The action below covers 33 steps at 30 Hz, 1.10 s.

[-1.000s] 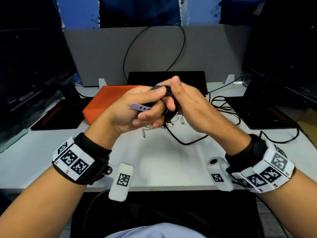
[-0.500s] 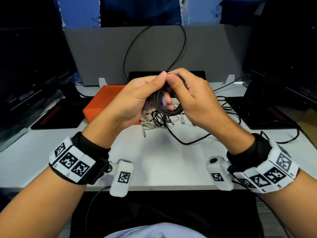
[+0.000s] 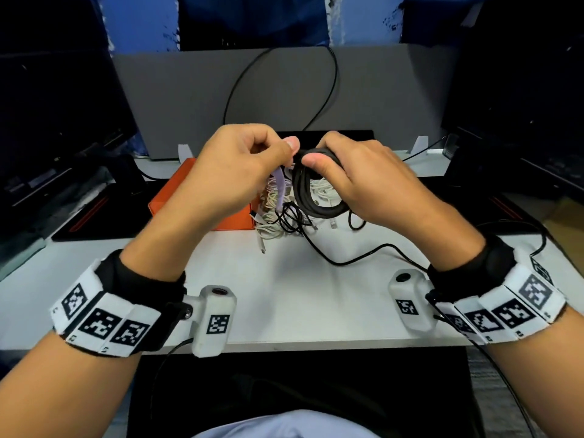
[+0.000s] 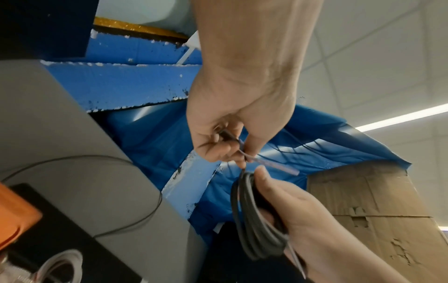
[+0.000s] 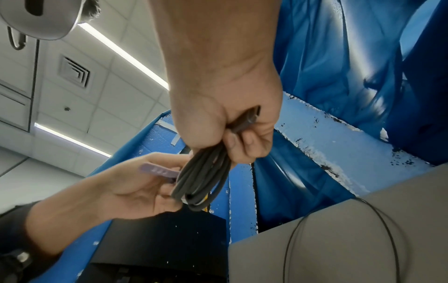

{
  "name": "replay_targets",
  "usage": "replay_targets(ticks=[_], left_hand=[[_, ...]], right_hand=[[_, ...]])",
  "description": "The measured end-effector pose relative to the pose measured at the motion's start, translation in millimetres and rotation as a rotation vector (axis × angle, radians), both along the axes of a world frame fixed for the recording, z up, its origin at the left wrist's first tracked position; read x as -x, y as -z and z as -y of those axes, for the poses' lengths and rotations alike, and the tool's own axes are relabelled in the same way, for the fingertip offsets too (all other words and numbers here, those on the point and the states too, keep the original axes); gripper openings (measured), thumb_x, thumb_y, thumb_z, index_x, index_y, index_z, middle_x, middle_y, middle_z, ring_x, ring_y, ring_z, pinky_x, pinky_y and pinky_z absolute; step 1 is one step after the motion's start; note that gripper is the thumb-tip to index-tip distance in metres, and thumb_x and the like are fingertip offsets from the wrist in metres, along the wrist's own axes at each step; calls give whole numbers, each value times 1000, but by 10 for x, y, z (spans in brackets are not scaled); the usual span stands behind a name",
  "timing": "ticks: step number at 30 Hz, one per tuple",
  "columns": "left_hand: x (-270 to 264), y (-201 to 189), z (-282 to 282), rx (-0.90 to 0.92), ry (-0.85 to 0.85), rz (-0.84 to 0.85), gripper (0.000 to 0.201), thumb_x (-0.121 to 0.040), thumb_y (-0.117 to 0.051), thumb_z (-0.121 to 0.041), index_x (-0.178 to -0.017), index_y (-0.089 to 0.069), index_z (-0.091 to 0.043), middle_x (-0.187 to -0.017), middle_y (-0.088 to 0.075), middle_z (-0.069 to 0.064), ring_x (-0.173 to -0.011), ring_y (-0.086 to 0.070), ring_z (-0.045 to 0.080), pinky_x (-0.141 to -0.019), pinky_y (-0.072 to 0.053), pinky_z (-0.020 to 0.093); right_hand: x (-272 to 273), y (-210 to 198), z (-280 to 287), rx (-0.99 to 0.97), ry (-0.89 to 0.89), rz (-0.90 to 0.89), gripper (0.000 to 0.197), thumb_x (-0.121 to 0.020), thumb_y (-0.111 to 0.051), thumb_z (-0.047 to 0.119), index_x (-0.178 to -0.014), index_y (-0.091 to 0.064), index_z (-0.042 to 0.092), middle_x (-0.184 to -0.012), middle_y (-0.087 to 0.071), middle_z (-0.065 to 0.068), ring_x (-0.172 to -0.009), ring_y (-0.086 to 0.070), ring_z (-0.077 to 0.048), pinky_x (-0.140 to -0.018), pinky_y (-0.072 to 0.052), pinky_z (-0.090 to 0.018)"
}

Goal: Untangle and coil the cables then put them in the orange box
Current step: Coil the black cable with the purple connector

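Note:
A coiled black cable (image 3: 319, 197) hangs above the desk, gripped at its top by my right hand (image 3: 357, 181). The same coil (image 5: 201, 178) shows in the right wrist view with its plug end inside the fist. My left hand (image 3: 240, 172) pinches a lilac strap (image 3: 279, 191) right beside the coil's top; the strap (image 4: 278, 164) dangles down. Behind my left hand, the orange box (image 3: 177, 197) lies on the white desk (image 3: 284, 295). A tangle of white and thin black cables (image 3: 278, 216) lies on the desk under my hands.
A thin black cable (image 3: 354, 257) trails across the desk toward the right. A grey partition (image 3: 284, 90) stands at the back, with dark monitors (image 3: 53, 121) on both sides and black pads under them.
Both hands rose slightly and drew apart. The left hand let go of the coil's top and now pinches the lilac strap, which hangs down; the right hand keeps the coil.

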<state>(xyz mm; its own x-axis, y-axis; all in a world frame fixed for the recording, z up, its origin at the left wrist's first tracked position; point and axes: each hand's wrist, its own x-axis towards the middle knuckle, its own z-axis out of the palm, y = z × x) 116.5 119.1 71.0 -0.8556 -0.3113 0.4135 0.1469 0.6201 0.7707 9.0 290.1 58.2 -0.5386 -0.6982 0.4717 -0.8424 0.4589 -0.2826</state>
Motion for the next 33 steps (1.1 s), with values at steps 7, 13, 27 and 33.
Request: replay_targets(ticks=[7,13,27,33], left_hand=[[-135,-93,4,-124,184,196,28,-100,-62,-26,-91,-80,-7,-86,-74,17,-75,-65,23,-72,-54,43],[-112,-70,64,-104,225,273,33,-93,-67,-22,-76,-64,7,-70,-49,15,-67,-45,21,-58,-39,31],[61,148,-90,313,14,-94,38,-82,-79,-37,-98,-48,-20,-96,-54,-7,-82,-54,5,-72,-46,22],[117,257,-106,333,63,-4,22,-87,-62,-28,-106,-63,-18,-101,-67,-4,-96,-63,13,-83,-52,38]], right_hand=[[-29,46,43,38,42,16,42,-105,-30,57,-109,-52,20,-82,-65,-1,-78,-61,-33,-64,-45,-42],[-42,68,47,3,50,-57,55,-98,-20,62,-113,-53,21,-80,-62,1,-82,-59,-35,-64,-38,-40],[-80,69,57,290,-173,266,42,-110,-35,46,-77,-46,23,-61,-55,17,-60,-51,-4,-58,-39,-25],[-191,105,111,228,-194,171,27,-108,-44,43,-96,-57,23,-71,-60,13,-72,-59,-3,-60,-40,-19]])
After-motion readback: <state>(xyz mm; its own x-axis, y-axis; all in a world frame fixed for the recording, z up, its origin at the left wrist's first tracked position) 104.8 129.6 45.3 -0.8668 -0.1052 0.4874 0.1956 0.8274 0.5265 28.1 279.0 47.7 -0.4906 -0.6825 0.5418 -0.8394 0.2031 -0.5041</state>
